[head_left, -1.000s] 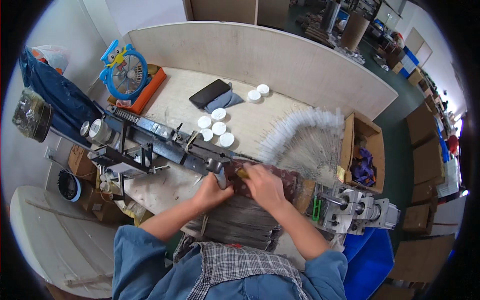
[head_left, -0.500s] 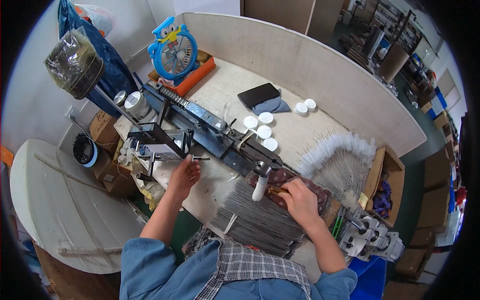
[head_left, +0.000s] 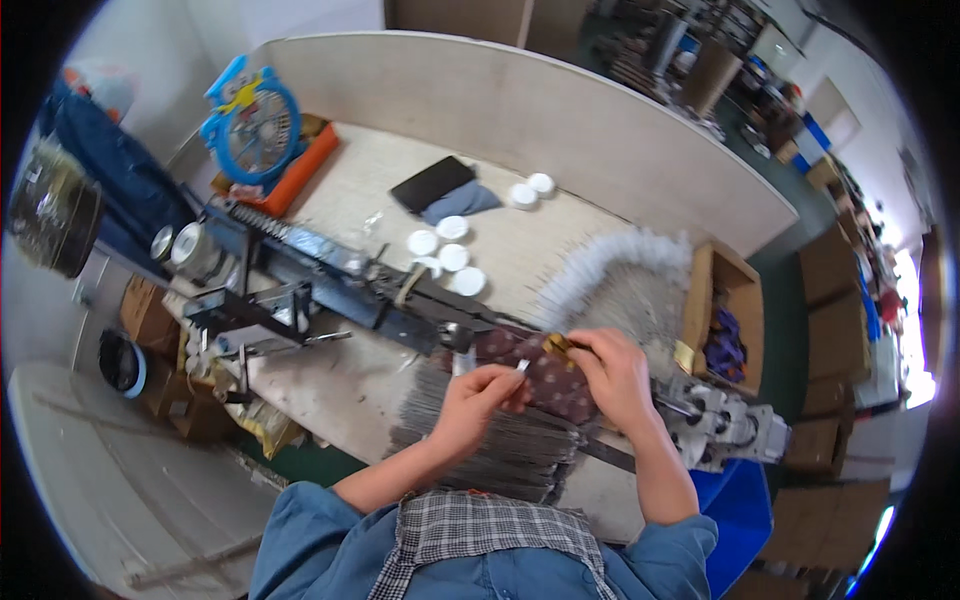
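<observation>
Just above a bundle of thin grey wires (head_left: 455,435), my left hand (head_left: 478,402) pinches a small white piece (head_left: 523,366) between thumb and fingertips. Close by on the right, my right hand (head_left: 615,378) is closed on a small brass-coloured piece (head_left: 557,346), whose exact kind is blurred. Under both hands lies a dark red spotted cloth (head_left: 562,388). A lever with a white-wrapped handle (head_left: 464,360) stands beside my left hand, partly covered by it. The long dark metal bench machine (head_left: 345,285) runs from there to the far left.
White-tipped wires (head_left: 610,262) fan out behind my right hand. An open cardboard box (head_left: 695,310) with purple pieces stands right, near a metal clamp mechanism (head_left: 725,425). Several white round lids (head_left: 468,281), a black phone (head_left: 430,184) and a blue fan (head_left: 257,130) sit farther back.
My left hand has left the machine's side bar and come right, now pinching a small white piece near my right hand. My right hand has lifted the brass-coloured piece. The whole view has shifted.
</observation>
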